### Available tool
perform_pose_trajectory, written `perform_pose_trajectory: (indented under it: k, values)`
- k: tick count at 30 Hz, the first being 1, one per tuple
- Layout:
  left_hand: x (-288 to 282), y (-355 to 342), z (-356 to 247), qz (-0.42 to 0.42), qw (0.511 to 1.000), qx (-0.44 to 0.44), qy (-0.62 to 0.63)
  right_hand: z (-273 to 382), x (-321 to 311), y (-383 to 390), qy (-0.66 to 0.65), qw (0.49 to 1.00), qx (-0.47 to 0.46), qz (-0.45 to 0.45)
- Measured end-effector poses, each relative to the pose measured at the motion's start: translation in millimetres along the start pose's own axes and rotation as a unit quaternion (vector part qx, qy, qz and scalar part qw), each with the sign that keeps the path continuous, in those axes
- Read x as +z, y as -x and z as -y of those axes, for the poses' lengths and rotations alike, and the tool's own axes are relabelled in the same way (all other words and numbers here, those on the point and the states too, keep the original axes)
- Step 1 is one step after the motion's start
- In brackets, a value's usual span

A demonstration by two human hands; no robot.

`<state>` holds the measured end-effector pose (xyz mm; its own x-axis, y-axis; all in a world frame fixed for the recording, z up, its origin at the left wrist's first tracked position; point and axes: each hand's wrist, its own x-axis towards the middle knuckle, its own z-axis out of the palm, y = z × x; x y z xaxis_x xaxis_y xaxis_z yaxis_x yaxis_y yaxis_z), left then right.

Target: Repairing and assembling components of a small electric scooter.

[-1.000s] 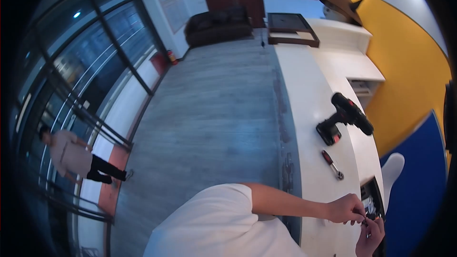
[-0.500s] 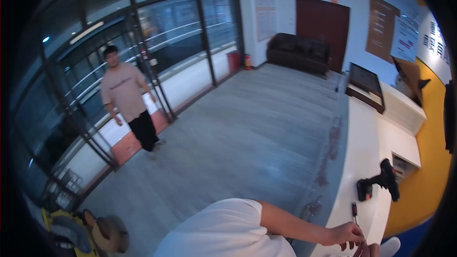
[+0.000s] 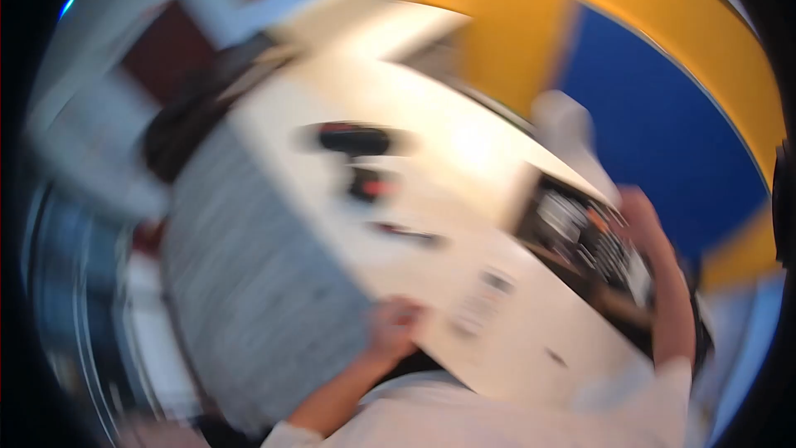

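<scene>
Motion smears the view. My left hand [image 3: 398,323] is at the near left edge of the white counter [image 3: 448,274], its fingers curled; whatever is in them cannot be made out. My right hand [image 3: 638,211] reaches over the far right side of a dark box [image 3: 543,261] filled with metal and orange-tinted items, too blurred to name. The right fingers are smeared. Beyond my left hand, a slim dark tool with a red part [image 3: 406,234] lies on the counter. Farther off rests a black and red cordless drill [image 3: 356,141].
A pale printed card or pack [image 3: 481,303] lies between my hands. Nearer to me is a small dark piece [image 3: 555,357]. A white rounded object [image 3: 564,120] stands behind the box, before a blue and yellow surface [image 3: 655,116]. Grey floor [image 3: 249,282] lies left.
My view has swung right and down to the counter, bringing the box into sight. My hands, close together before, are now far apart, the right one at the box.
</scene>
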<state>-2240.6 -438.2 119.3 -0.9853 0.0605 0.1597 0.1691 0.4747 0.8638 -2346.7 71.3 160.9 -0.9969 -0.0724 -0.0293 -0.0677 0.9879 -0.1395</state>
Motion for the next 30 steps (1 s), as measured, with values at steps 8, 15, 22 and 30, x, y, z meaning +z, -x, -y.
perform_pose_trajectory:
  k: [8, 15, 22, 30]
  values:
    - [3.2, -17.0, 27.3, -0.034, 0.996, 0.08, -0.018, -202.3, 93.1, 113.0, -0.037, 0.98, 0.179, 0.081]
    - [9.3, -18.4, 10.2, -0.025, 0.994, 0.081, -0.067, -182.1, 164.1, 108.8, -0.082, 0.98, 0.179, 0.029]
    - [11.8, -24.4, 10.7, -0.025, 0.987, 0.091, -0.127, -158.5, 181.7, 97.7, -0.014, 0.987, 0.134, 0.086]
    - [8.9, -22.3, 14.3, -0.013, 0.983, 0.102, -0.151, -198.5, 172.4, 50.2, -0.103, 0.939, 0.328, 0.006]
